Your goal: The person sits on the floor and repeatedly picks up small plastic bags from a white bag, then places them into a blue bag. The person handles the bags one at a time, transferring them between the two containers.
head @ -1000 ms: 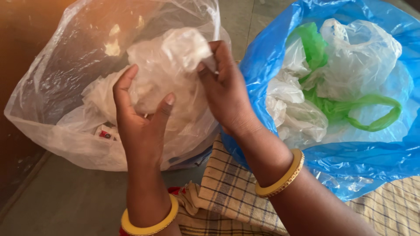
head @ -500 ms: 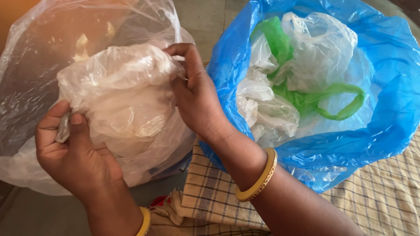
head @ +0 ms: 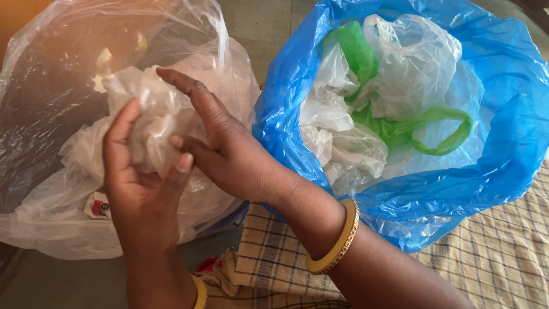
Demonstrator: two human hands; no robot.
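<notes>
My left hand (head: 140, 189) and my right hand (head: 223, 146) press together around a crumpled clear plastic bag (head: 151, 114), bunching it into a wad. They hold it over the mouth of a large clear plastic bag (head: 51, 86) on the left, which holds more crumpled clear plastic. My right palm lies flat against the wad with fingers stretched out; my left fingers curl around it from below. Each wrist carries a yellow bangle.
To the right stands an open blue plastic bag (head: 503, 143) filled with clear bags and a green carrier bag (head: 412, 129). A checked beige cloth (head: 486, 257) lies under it at the front. A grey floor (head: 68, 283) shows at the lower left.
The clear bag, held spread out between my hands half a second ago, is now squeezed into a small wad. My left hand rose and moved right to meet the right hand.
</notes>
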